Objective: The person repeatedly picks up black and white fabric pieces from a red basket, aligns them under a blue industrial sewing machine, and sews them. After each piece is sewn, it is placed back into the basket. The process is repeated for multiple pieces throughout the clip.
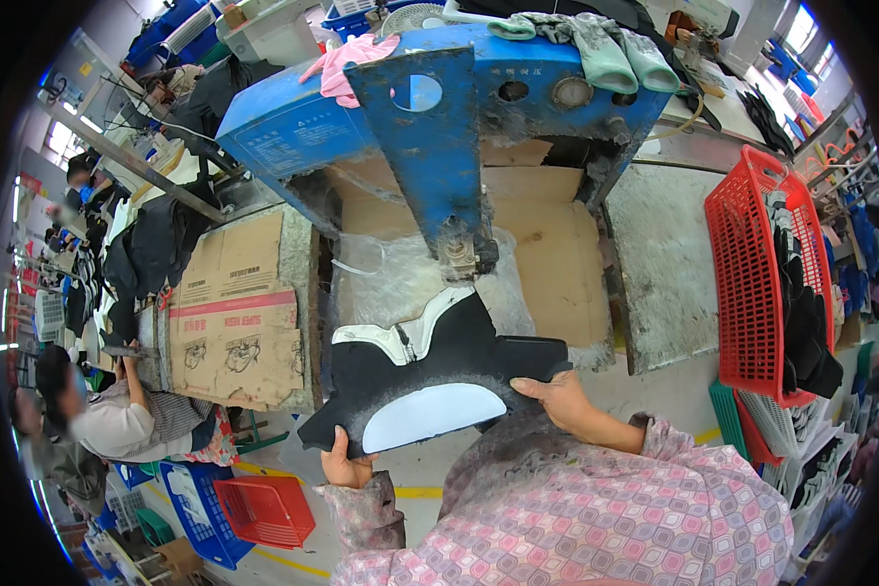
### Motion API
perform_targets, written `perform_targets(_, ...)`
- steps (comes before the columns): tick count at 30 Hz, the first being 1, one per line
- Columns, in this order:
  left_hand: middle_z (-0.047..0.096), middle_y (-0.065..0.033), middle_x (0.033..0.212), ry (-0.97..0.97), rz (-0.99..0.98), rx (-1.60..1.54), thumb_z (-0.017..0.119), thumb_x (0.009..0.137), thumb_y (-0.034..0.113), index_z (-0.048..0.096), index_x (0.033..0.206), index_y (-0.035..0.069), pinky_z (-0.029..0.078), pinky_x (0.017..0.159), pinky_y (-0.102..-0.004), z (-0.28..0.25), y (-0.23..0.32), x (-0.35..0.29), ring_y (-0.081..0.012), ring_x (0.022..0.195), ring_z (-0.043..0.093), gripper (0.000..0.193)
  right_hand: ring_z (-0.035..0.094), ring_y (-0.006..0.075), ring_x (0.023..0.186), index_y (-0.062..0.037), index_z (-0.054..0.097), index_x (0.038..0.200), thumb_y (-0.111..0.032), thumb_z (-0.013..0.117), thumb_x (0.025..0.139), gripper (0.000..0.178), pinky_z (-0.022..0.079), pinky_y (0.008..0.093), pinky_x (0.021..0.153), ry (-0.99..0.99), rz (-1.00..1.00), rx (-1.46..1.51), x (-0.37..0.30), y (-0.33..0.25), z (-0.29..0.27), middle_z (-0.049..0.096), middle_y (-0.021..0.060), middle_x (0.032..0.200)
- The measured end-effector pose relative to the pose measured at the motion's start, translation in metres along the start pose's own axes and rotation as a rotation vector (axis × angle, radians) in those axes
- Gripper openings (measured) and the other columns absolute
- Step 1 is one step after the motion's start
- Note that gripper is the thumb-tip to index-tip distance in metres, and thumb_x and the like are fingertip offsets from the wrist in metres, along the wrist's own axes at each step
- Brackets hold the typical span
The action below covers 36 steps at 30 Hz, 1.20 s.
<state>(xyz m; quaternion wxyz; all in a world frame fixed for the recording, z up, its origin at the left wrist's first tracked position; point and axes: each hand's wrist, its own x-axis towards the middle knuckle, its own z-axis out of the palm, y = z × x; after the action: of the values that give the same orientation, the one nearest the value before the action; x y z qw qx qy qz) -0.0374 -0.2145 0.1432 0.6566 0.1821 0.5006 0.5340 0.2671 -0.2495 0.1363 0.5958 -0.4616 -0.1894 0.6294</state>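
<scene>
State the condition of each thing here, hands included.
Left hand: gripping the black piece's left end
Right hand: gripping its right end
Black piece: spread out, held up
Blue machine: running or not, cannot tell
Pink cloth: draped over it
Green gloves: unworn
Right-hand red basket: holding dark pieces
</scene>
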Motion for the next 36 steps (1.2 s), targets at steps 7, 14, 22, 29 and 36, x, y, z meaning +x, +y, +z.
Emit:
perform_targets(7,0.056,-0.0120,0.098,-0.110,0.135,0.003,0.045,0.085,0.019,0.041,0.112,0.004,0.054,0.053,-0.0348,0.009,0.000,0.011,-0.0253,0.080,0.059,0.031,0.051,0.0134,0.064,0.0098,0.057,0.071,-0.031,0.070,0.066,0.044,0.042,0.0271,0.058,0.214,0.139,-0.772,0.039,-0.012,0.000,0.058,0.0070,0.071)
perform_targets(14,0.053,-0.0124,0.102,-0.116,-0.062,0.086,0.045,0.084,0.018,0.034,0.120,0.004,0.053,0.054,-0.0373,-0.012,-0.011,0.029,-0.0257,0.084,0.057,0.040,0.052,0.0108,0.079,0.0019,0.051,0.102,-0.016,0.067,0.070,0.039,0.046,0.0231,0.057,-0.057,0.118,-0.463,0.035,0.004,-0.022,0.055,0.0057,0.097)
perform_targets(22,0.053,-0.0110,0.104,-0.065,-0.025,0.180,0.053,0.081,0.020,0.037,0.117,0.005,0.053,0.059,-0.0386,-0.024,-0.013,0.032,-0.0256,0.083,0.057,0.042,0.053,0.0123,0.072,0.0013,0.050,0.101,-0.016,0.070,0.067,0.043,0.045,0.0285,0.062,-0.075,0.164,-0.489,0.037,0.031,-0.027,0.056,0.0067,0.092)
perform_targets(29,0.050,-0.0112,0.109,-0.133,-0.013,0.144,0.049,0.083,0.015,0.035,0.119,0.005,0.053,0.058,-0.0402,-0.016,-0.032,0.047,-0.0282,0.088,0.055,0.040,0.051,0.0097,0.066,0.0022,0.056,0.087,-0.022,0.066,0.072,0.031,0.043,0.0234,0.061,0.063,0.027,-0.567,0.040,0.040,-0.045,0.057,0.0040,0.074)
perform_targets(36,0.047,-0.0136,0.112,-0.203,-0.047,0.040,0.048,0.083,0.014,0.028,0.124,0.007,0.053,0.060,-0.0407,-0.025,-0.025,0.049,-0.0289,0.088,0.056,0.046,0.054,0.0135,0.075,0.0036,0.060,0.083,-0.025,0.067,0.070,0.032,0.042,0.0285,0.073,0.131,0.158,-0.617,0.035,0.037,-0.049,0.061,0.0078,0.080)
